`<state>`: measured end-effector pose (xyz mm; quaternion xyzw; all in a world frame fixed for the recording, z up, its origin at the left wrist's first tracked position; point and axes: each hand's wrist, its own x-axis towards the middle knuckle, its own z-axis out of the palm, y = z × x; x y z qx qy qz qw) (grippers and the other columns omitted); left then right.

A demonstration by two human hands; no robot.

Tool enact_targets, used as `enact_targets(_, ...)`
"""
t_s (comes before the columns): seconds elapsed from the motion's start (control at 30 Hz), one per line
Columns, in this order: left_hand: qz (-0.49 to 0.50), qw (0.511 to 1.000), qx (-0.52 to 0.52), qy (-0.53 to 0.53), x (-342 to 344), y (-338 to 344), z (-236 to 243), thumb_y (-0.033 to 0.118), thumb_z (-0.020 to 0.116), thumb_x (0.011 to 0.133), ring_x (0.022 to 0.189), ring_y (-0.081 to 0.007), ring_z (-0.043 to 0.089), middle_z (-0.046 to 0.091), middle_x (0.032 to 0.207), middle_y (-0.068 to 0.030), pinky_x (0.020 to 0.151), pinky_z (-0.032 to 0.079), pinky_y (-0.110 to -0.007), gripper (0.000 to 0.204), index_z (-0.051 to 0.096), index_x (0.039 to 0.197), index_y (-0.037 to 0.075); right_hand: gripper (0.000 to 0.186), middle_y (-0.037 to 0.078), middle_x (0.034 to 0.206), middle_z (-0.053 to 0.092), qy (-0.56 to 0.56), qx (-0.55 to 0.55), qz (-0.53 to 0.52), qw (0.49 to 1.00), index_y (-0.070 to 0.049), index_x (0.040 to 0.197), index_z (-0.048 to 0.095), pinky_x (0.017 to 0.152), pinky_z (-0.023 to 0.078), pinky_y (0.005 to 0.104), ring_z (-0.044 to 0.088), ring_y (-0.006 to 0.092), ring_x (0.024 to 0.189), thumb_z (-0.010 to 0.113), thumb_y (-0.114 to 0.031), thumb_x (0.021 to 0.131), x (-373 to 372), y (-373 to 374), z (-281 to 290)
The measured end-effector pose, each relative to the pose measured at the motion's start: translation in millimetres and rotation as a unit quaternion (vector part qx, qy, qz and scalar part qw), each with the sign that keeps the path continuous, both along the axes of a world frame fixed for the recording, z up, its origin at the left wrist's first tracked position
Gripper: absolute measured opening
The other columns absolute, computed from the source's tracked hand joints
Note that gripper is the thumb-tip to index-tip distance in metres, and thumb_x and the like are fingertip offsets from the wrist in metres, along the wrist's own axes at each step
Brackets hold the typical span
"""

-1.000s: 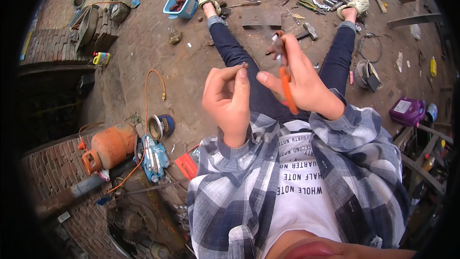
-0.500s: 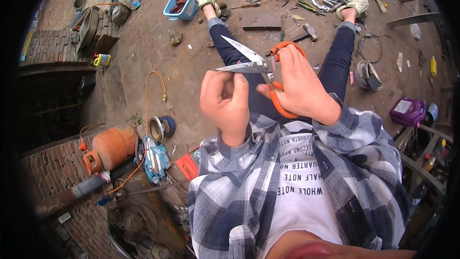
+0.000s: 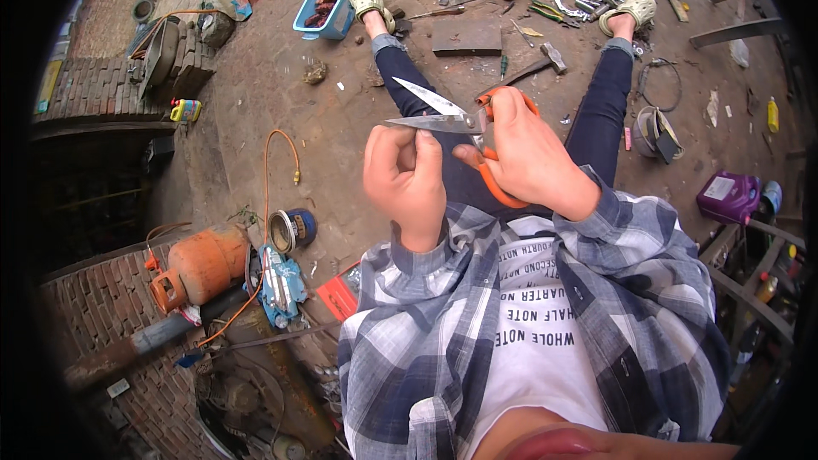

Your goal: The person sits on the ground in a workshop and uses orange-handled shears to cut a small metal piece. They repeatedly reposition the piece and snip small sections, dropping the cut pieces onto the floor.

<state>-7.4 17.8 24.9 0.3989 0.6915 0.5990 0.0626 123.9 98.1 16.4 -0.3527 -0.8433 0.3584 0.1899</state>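
In front of my lap, my right hand (image 3: 537,158) is wrapped round the orange handles of a pair of scissors (image 3: 443,123). The blades are parted and point to the left. My left hand (image 3: 405,175) is closed just below the lower blade, thumb pressed to the curled fingers. Its fingertips are at that blade's edge, and whatever they pinch is too small or hidden to make out. My legs, in dark jeans, stretch out on either side beyond the scissors.
Between my feet lie a hammer (image 3: 545,60), a flat metal block (image 3: 467,37) and several hand tools. A blue basin (image 3: 328,13) stands by my left foot. Leftward are an orange gas cylinder (image 3: 204,264), a hose (image 3: 267,179) and an open can (image 3: 291,229). A purple jug (image 3: 728,196) stands right.
The scissor blades have come somewhat closer together as my right hand closes on the handles. My left hand stays pinched beside the lower blade, barely shifted.
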Motion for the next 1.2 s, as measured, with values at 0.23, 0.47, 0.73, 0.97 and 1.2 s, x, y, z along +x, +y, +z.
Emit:
enact_targets(0.23,0.026,0.989,0.138,-0.047,-8.3,-10.9,22.2,-0.001,0.057,0.087,0.053,-0.0022,0.033,0.041,0.069,0.0026,0.050,0.025,-0.019,0.007,0.057,0.082,-0.004,0.053,0.024,0.086,0.057,-0.020,-0.035,-0.194,0.980,0.007,0.098,0.043,0.070,0.048,0.0441,0.061,0.0385,0.079,0.063,-0.041,0.089,35.9,48.3,-49.9)
enact_targets(0.47,-0.056,0.979,0.096,-0.172,-5.7,-7.9,22.8,0.001,0.061,0.088,0.049,-0.0009,0.032,0.046,0.073,0.0014,0.045,0.019,-0.021,0.008,0.062,0.090,-0.007,0.045,0.009,0.071,0.043,0.149,-0.153,-0.057,0.975,0.000,0.093,0.039,0.057,0.039,0.0314,0.038,0.0146,0.065,0.058,-0.040,0.095,19.3,22.4,-15.7)
enact_targets(0.73,-0.047,0.986,0.058,-0.152,-4.2,-9.4,26.3,0.003,0.063,0.088,0.054,-0.0007,0.036,0.048,0.072,0.0036,0.049,0.025,-0.019,0.008,0.063,0.089,-0.005,0.045,0.005,0.069,0.041,0.224,-0.230,0.025,0.947,0.000,0.095,0.043,0.056,0.039,0.0301,0.040,0.0120,0.063,0.061,-0.040,0.093,-3.5,9.1,23.3)
enact_targets(0.97,-0.014,0.991,0.066,-0.116,-7.9,-19.7,26.2,-0.006,0.062,0.083,0.063,-0.0027,0.041,0.049,0.079,0.0019,0.056,0.032,-0.019,0.007,0.064,0.089,-0.004,0.057,0.020,0.103,0.050,0.109,0.020,0.059,0.992,0.006,0.110,0.045,0.087,0.040,0.0431,0.050,0.0373,0.099,0.076,-0.028,0.077,-16.5,-10.0,30.1)
enact_targets(1.2,-0.002,0.996,0.062,-0.069,-9.1,-19.8,22.4,-0.006,0.063,0.079,0.060,-0.0032,0.041,0.050,0.078,-0.0002,0.052,0.032,-0.020,0.005,0.060,0.083,-0.004,0.060,0.022,0.103,0.050,0.074,0.042,0.041,0.996,0.009,0.113,0.043,0.086,0.041,0.0449,0.050,0.0384,0.098,0.075,-0.028,0.078,-18.3,-11.4,28.9)
